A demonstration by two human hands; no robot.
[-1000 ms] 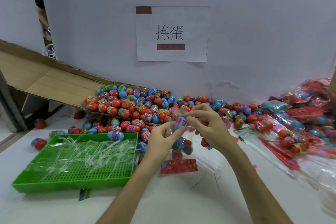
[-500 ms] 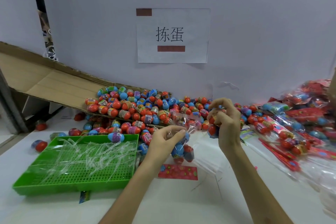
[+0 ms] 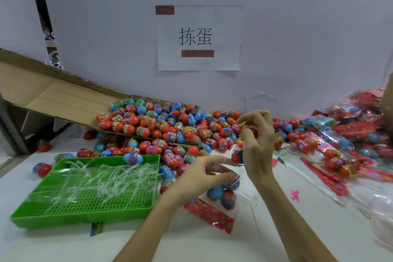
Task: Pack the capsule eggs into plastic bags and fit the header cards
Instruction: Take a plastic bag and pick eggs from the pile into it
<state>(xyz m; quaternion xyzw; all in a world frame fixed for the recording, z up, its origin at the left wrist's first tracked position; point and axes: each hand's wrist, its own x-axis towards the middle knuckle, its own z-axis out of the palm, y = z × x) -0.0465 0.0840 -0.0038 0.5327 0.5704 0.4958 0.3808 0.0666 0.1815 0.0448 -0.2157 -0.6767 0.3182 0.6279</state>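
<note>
We found the left hand point(image 3: 202, 174) low over the worktop point(image 3: 319, 229), its fingers and thumb curled and pinching the clear film at the mouth of the plastic bag point(image 3: 225, 197). In our judgement this grip kept the opening spread and turned up to receive eggs. The bag hung from that pinch with several blue and red eggs already in it. Its red flowered header card point(image 3: 209, 214) lay at the lower end, resting on the worktop.

The right hand point(image 3: 258, 140) stood just above and behind the bag mouth, fingers clamped on a capsule egg point(image 3: 247, 128) at the fingertips. A red egg point(image 3: 236, 156) showed beneath the palm, close over the opening. We could not tell whether it was gripped or already inside the film.

The loose eggs point(image 3: 170, 130) were heaped at the foot of a sloped cardboard chute point(image 3: 63, 100), which we judged was set that way to feed stock within easy reach. A green tray point(image 3: 95, 208) at the left held clear plastic strips point(image 3: 102, 176), and one egg sat on its far rim. Finished packs point(image 3: 340, 144) were piled to the right, apart from the loose stock.

We assessed the filling step as under way, with the bag not yet closed
</note>
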